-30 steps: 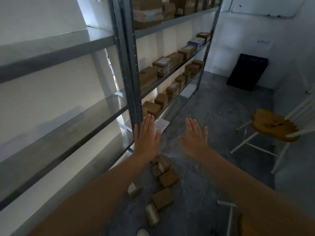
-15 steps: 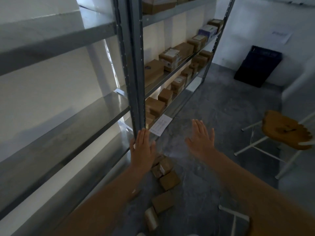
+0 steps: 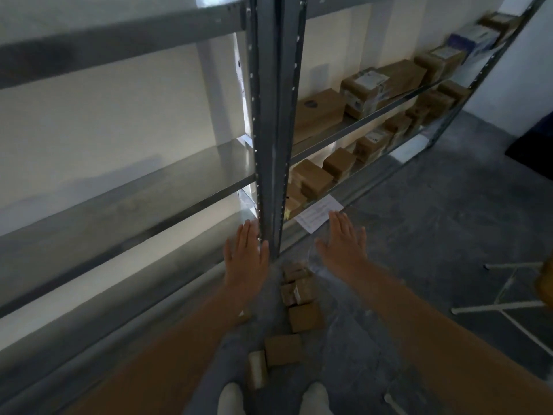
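Note:
Both my arms reach forward, palms down, fingers straight and empty. My left hand (image 3: pixel 246 256) hovers just left of the grey metal shelf upright (image 3: pixel 269 121). My right hand (image 3: pixel 344 244) hovers over the grey floor, below a white paper sheet (image 3: pixel 318 216) at the shelf's lower edge. Between my arms several small brown cardboard boxes (image 3: pixel 303 317) lie in a loose row on the floor, with a roll of tape (image 3: pixel 256 369) nearest me. Neither hand touches them.
The left shelf bay (image 3: pixel 125 187) holds nothing I can see. The right bay's shelves carry several brown boxes (image 3: pixel 323 110). White chair legs (image 3: pixel 505 307) stand at the right, a dark crate (image 3: pixel 535 142) by the far wall. My feet (image 3: pixel 230 399) show at the bottom.
The view has turned left and down toward the shelf upright. Both hands stay flat and empty, now lower over the floor boxes; the chair seat has slid out of view to the right.

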Tool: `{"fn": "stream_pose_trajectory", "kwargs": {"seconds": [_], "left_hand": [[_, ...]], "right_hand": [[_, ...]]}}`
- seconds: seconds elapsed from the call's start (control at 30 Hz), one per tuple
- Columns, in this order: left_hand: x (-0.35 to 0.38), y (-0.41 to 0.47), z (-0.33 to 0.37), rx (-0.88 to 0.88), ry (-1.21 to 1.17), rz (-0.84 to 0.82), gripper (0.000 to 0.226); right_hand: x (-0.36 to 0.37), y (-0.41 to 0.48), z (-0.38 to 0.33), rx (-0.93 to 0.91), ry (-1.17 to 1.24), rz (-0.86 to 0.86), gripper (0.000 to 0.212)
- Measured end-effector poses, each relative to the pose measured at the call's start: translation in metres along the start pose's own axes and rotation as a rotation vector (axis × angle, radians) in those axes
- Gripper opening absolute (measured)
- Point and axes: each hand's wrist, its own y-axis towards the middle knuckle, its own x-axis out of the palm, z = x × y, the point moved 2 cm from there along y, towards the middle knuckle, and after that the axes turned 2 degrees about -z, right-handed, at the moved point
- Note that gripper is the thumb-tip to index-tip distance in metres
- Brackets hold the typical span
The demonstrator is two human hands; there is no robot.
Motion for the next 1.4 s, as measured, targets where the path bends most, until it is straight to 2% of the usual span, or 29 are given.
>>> {"fn": "stream_pose_trajectory", "kwargs": {"seconds": [0.3,0.37,0.47,0.53,0.57,0.63,0.77,0.97,1.1,1.17,1.3,1.4], "left_hand": [[0.080,-0.034,0.006,-0.255,-0.052,0.001,0.051],[0.104,-0.053,0.002,-0.347,-0.073,-0.075,0.054],[0.138,-0.087,-0.009,-0.394,-0.093,-0.197,0.055],[0.160,-0.106,-0.018,-0.428,-0.022,-0.305,0.053],[0.172,-0.113,-0.024,-0.452,0.001,-0.345,0.052],[0.192,-0.119,-0.038,-0.562,-0.104,-0.342,0.053],[0.244,-0.114,-0.077,-0.666,-0.220,-0.402,0.052],[0.347,-0.102,-0.134,-0.862,-0.366,-0.544,0.043],[0.422,-0.101,-0.161,-0.961,-0.454,-0.565,0.020],[0.465,-0.103,-0.177,-1.008,-0.507,-0.578,0.023],[0.542,-0.110,-0.211,-1.019,-0.540,-0.582,0.031],[0.596,-0.110,-0.235,-1.005,-0.511,-0.597,0.023]], "right_hand": [[0.057,0.026,0.067,-0.012,0.073,-0.214,0.072],[0.077,0.025,0.085,-0.002,0.060,-0.272,0.070],[0.112,0.026,0.107,0.017,0.020,-0.354,0.070],[0.140,0.027,0.119,0.041,0.014,-0.399,0.071],[0.155,0.028,0.124,0.055,0.012,-0.420,0.071],[0.187,0.028,0.134,0.087,0.005,-0.474,0.071],[0.259,0.029,0.154,0.172,0.049,-0.568,0.070],[0.366,0.027,0.189,0.332,0.146,-0.703,0.061],[0.437,0.022,0.214,0.389,0.146,-0.729,0.057],[0.475,0.022,0.228,0.401,0.121,-0.743,0.058],[0.551,0.030,0.254,0.443,0.102,-0.796,0.066],[0.608,0.044,0.268,0.491,0.197,-0.788,0.076]]}}
